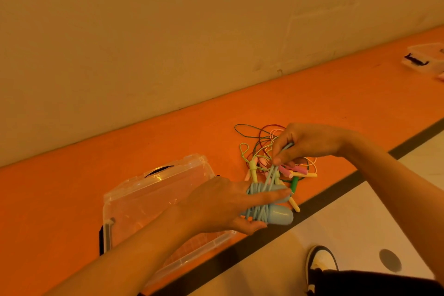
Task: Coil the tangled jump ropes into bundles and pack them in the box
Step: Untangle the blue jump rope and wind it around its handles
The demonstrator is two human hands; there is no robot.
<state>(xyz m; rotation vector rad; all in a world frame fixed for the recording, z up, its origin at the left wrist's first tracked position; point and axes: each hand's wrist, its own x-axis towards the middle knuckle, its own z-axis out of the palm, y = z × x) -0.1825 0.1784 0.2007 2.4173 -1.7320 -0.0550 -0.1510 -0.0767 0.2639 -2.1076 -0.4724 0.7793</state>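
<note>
A person's left hand (216,204) grips a light-blue jump rope (257,211) just above the front edge of an orange ledge (96,175), with its index finger laid straight across the top of the bundle and its thumb curled beneath. The cord is wound in several tight turns around its two rounded, pale-blue handles (281,216), which lie side by side and jut out to the right of the hand. From the windings a sheaf of blue strands rises at a slant to the right hand (310,142), whose fingertips (280,158) are pressed together, pinching the strands. Behind and below the hands, a tangle of other ropes (300,170) lies on the ledge: thin green, red, pink and yellow cords looped over one another, with pink, yellow and green handles pointing all ways. A clear plastic box (153,190) with black latches sits on the ledge just to the left of the bundle, partly under the left wrist. A second clear box (425,57) stands far off to the right. A white-toed shoe (322,259) shows on the pale floor.
</note>
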